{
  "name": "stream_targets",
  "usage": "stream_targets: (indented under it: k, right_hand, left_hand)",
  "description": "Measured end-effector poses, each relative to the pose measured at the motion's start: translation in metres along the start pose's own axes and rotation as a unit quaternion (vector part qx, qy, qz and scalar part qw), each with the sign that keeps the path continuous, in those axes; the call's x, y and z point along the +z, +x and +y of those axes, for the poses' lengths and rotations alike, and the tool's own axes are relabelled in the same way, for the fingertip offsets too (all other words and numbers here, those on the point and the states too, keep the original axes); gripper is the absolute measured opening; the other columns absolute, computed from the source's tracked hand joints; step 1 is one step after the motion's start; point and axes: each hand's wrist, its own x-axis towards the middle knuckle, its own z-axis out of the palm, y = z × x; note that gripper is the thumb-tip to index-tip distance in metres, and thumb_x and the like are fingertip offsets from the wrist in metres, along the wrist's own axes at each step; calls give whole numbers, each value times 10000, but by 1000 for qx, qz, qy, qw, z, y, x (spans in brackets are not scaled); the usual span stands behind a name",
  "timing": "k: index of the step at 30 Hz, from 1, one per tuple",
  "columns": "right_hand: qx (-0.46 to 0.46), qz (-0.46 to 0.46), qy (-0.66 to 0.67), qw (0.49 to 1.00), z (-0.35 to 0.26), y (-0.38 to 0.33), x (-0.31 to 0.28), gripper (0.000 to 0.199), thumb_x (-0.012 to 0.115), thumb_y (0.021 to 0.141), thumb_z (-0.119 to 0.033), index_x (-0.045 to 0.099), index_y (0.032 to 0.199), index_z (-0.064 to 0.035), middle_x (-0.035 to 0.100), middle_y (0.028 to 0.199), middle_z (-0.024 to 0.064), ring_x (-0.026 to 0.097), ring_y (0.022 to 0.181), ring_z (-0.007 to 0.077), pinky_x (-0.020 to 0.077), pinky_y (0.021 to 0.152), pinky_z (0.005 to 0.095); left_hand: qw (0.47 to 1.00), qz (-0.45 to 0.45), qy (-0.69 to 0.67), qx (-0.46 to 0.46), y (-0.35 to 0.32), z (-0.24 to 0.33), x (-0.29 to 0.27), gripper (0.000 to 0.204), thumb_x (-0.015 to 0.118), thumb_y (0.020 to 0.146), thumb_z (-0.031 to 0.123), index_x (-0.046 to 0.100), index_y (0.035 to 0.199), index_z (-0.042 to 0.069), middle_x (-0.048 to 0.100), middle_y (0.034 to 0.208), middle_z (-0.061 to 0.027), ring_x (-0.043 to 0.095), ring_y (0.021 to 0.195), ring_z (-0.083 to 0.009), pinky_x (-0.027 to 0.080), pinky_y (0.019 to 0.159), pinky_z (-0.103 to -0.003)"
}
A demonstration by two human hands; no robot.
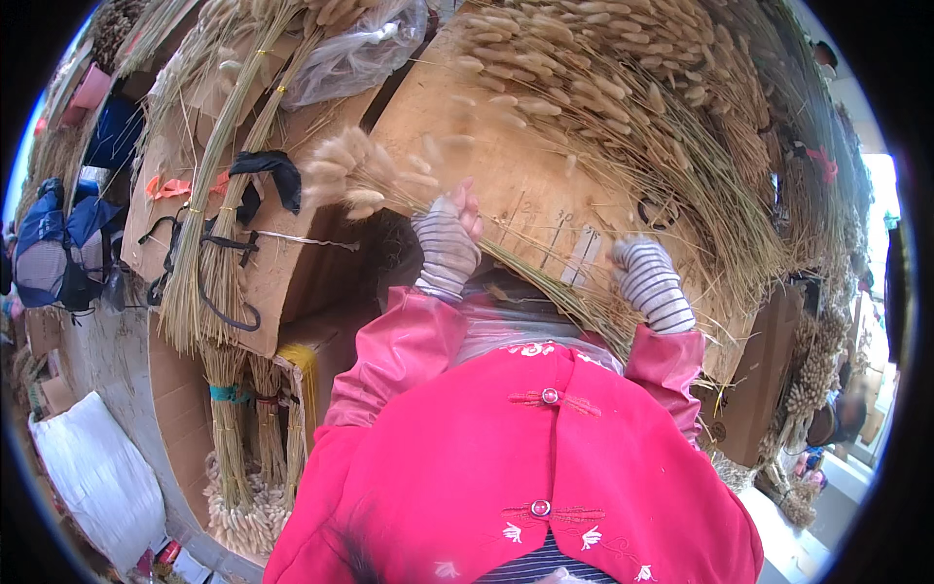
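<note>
My left hand (454, 232), in a striped fingerless glove, is closed around the stems of a bunch of dried bunny-tail grass (352, 173). Its fluffy tan heads point to the left, and some near the hand are smeared by motion. The stems (550, 285) slant down to the right along the near edge of a wooden board (413, 109). My right hand (644, 275), in a matching glove, hovers over the board's near right part, above the stem ends. Its fingers are mostly hidden, so what they hold, if anything, does not show.
A large pile of loose bunny-tail grass (623, 88) covers the board's far right. Pen marks and a pale strip (582, 255) lie near my hands. Tied bundles (222, 224) and black straps (268, 175) rest on cardboard at left. Clear plastic (360, 54) lies behind.
</note>
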Motion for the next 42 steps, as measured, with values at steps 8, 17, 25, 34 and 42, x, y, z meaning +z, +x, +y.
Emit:
stream_targets:
  k: [8,17,25,34,42]
  right_hand:
    - [-6,117,95,989,-97,61,3,100,584,713,-120,577,773,-40,538,704,143,524,654,321,423,582,391]
    - [-31,196,218,955,-64,68,47,121,568,725,-171,566,712,-51,558,689,162,550,656,332,445,599,396]
    - [298,82,-96,946,28,0,1,203,553,744,-268,593,744,-69,570,694,139,562,676,288,453,617,382]
    - [-37,139,147,979,-48,8,31,177,615,617,-149,532,722,-33,536,761,149,533,750,311,438,668,402]
    - [-63,95,38,993,-49,7,23,221,630,571,-161,532,729,-42,539,766,121,529,804,294,432,691,392]
  left_hand:
    - [997,-16,59,46,-16,4,13,260,508,854,217,492,1009,10,484,694,10,360,489,-39,264,405,-182]
    - [998,-6,58,19,-19,6,17,287,515,849,235,465,992,-9,415,654,20,316,480,-52,256,396,-180]
    - [998,29,44,41,-20,7,21,273,518,849,225,473,992,-3,429,665,17,299,455,-45,242,383,-179]
    - [997,-17,50,55,-15,8,11,256,498,858,230,472,1001,18,454,674,21,354,483,-43,274,397,-180]
    - [996,45,61,39,-12,2,14,282,501,857,240,467,989,-7,421,661,11,249,425,-52,211,367,-186]
